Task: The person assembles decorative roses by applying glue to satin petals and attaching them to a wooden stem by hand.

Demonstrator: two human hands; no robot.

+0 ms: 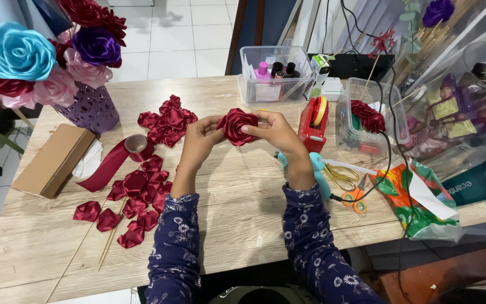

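Note:
A dark red satin ribbon rose (236, 125) is held above the wooden table (243, 225) between both hands. My left hand (201, 138) grips its left side and my right hand (273, 129) holds its right side, thumb pressed on the petals. Folded red ribbon petals lie in a pile (167, 121) behind my left hand and in another scatter (133, 200) at the front left. A roll of red ribbon (136, 144) trails a loose strip to the left.
A purple vase (88, 107) of satin roses stands at the back left beside a cardboard box (54, 160). A red tape dispenser (313, 124), clear plastic bins (274, 73), scissors (347, 180), a teal glue gun (317, 166) and thin wooden sticks (111, 239) surround me.

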